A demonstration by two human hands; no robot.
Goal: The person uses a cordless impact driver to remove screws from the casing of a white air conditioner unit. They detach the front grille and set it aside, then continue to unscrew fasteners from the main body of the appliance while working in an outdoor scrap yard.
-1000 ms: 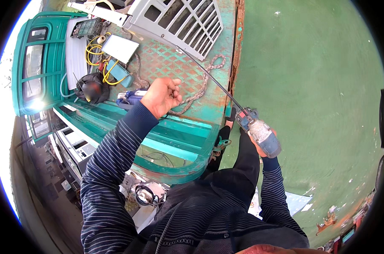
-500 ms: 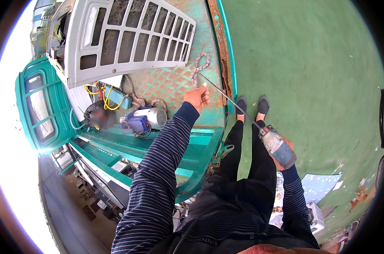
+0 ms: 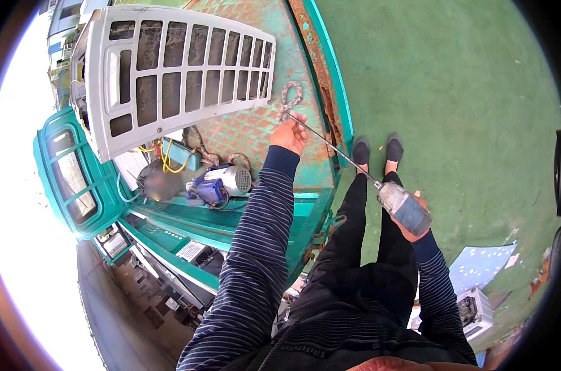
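So, nearest in, the right hand [image 3: 413, 231] is wrapped around a scuffed power driver [image 3: 406, 210], out over the green floor [image 3: 466, 142] by the legs; I'd guess the driver is dense and body-heavy, hard-shelled, so the handle is the place to hold it; a long thin bit [image 3: 339, 151] runs from its nose toward the truck bed [image 3: 308, 167]; looks stiff but smooth, probably a bit slippery, best steadied near the far end; the left hand [image 3: 290, 135] is up there, fingers curled together at the tip, though I can't tell if they're really pinching it; just past that lies a looped rope [image 3: 291, 96], soft-looking; off to the left sit a blue-and-silver motor [image 3: 234, 180] and a big pale slatted casing [image 3: 176, 70]; farther off, the green cab [image 3: 114, 191].
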